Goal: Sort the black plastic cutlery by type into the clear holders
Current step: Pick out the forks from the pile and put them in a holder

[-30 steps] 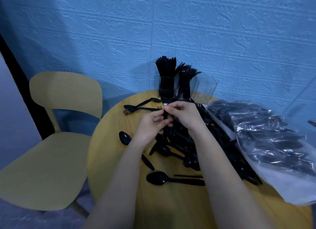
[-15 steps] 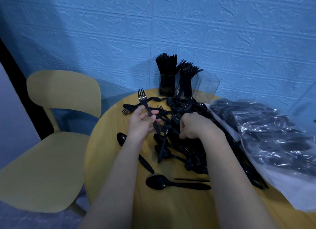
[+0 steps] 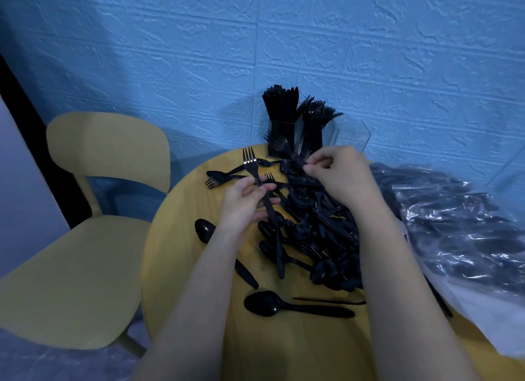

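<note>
A pile of black plastic cutlery (image 3: 315, 233) lies in the middle of the round yellow table (image 3: 181, 255). My left hand (image 3: 244, 204) holds a black fork (image 3: 252, 170) by its handle, tines up. Above the pile's far end, my right hand (image 3: 338, 176) pinches another black fork (image 3: 284, 149) whose tines point left, in front of the holders. Clear holders (image 3: 352, 136) stand at the table's far edge: the left one full of knives (image 3: 281, 107), the middle one with forks (image 3: 318, 116), the right one looks empty.
Loose spoons (image 3: 284, 306) and forks (image 3: 218, 179) lie around the pile. A clear plastic bag (image 3: 460, 218) with more black cutlery covers the table's right side. A yellow chair (image 3: 85, 210) stands at the left, and a blue wall is behind.
My right hand has risen from the pile toward the holders, now pinching a fork. My left hand still holds its fork upright in about the same place.
</note>
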A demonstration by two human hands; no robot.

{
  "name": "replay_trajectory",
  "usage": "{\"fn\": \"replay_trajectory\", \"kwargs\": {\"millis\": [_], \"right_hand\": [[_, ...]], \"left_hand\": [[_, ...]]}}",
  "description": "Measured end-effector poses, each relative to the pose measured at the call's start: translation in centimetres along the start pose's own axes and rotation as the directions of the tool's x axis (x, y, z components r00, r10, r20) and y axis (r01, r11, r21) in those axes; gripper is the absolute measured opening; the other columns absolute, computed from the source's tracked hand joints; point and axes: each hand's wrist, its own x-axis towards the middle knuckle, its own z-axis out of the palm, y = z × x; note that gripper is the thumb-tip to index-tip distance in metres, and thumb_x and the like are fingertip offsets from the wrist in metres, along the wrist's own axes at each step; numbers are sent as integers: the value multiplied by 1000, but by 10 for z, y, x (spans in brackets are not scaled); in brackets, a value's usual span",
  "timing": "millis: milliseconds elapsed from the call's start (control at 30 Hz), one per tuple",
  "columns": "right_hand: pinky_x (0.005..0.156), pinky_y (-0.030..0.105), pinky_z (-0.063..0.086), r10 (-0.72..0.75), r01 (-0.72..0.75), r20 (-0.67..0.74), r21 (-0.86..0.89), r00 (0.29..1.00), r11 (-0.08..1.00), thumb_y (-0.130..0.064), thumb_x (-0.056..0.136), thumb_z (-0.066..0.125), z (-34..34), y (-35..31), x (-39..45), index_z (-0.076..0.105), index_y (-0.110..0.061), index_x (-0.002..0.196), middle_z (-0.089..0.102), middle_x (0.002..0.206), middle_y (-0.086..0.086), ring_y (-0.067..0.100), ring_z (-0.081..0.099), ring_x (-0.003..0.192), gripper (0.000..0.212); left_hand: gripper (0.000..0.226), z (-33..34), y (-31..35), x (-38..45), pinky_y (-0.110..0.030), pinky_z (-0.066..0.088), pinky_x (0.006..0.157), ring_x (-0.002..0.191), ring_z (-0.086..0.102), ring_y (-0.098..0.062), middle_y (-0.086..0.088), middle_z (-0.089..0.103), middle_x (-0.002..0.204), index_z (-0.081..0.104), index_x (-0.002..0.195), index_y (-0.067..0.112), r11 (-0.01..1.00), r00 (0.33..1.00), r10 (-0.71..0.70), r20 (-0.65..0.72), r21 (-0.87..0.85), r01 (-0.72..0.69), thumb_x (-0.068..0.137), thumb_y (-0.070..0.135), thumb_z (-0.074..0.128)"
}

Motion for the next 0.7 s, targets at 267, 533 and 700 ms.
{"fn": "replay_trajectory", "kwargs": {"millis": [267,533,700], "right_hand": [[50,4,36,6,-32,124,210,992,977,-22,86,67,56,-6,2,69,-23,78,60,66,-10,-1,54,59,8],[71,19,41,-39,8,258,116,965,993,-27,89,63,58,-26,32,73,-20,82,65,79,-6,7,57,77,14],[82,29,50,-45,67,136,-156,990,985,-16,89,63,60,-12,84,74,-15,94,68,103,3,16,60,90,13]], "left_hand": [[21,-9,1,2,-24,56,65,77,69,-9,-4,70,97,62,111,14,995,992,96,77,-19,-94,97,6,49],[20,-24,23,15,-25,58,64,76,71,-12,5,71,97,62,102,20,989,993,115,2,-98,-114,95,5,52],[28,-40,23,30,-28,60,68,80,72,-15,-3,67,106,55,123,9,975,986,89,-140,-188,-115,95,6,52]]}}
